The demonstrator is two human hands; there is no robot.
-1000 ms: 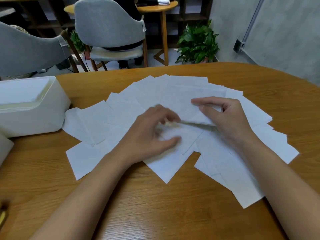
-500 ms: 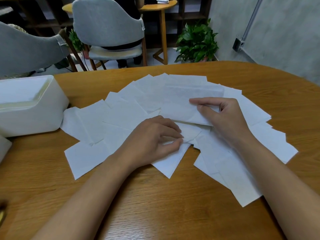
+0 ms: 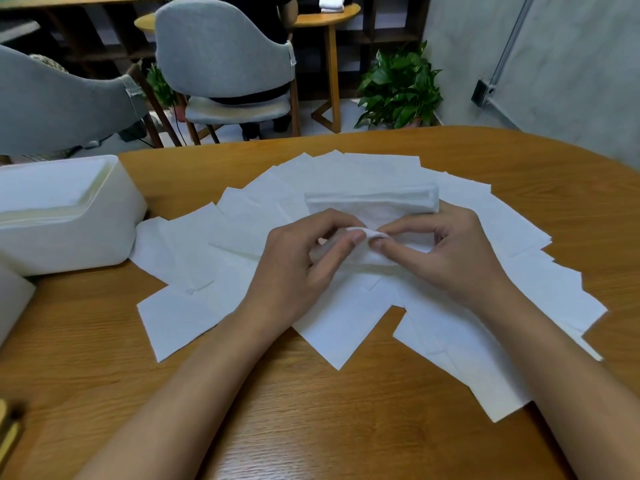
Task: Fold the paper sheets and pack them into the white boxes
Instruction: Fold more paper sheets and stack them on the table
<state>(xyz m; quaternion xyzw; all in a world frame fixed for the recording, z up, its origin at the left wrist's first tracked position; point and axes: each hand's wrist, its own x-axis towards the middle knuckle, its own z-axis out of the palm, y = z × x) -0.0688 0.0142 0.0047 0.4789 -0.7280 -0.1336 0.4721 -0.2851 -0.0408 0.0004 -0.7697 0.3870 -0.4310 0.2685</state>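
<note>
Several white paper sheets (image 3: 187,313) lie fanned out over the wooden table (image 3: 311,427). One sheet (image 3: 374,206) is lifted and folded over, its far fold standing up above the pile. My left hand (image 3: 304,265) and my right hand (image 3: 446,258) meet at its near edge, each pinching the paper between thumb and fingertips. A white box (image 3: 65,216) stands at the left of the table with paper inside it. The corner of a second white box (image 3: 14,303) shows at the left edge.
Two grey chairs (image 3: 225,57) stand beyond the table's far edge, with a potted plant (image 3: 401,88) and a small round side table (image 3: 325,15) behind. A yellowish object (image 3: 8,431) lies at the near left corner. Bare wood shows in front of the sheets.
My left hand has come up off the pile to meet my right hand. The sheet that my right hand held flat is now lifted and folded over, pinched by both hands.
</note>
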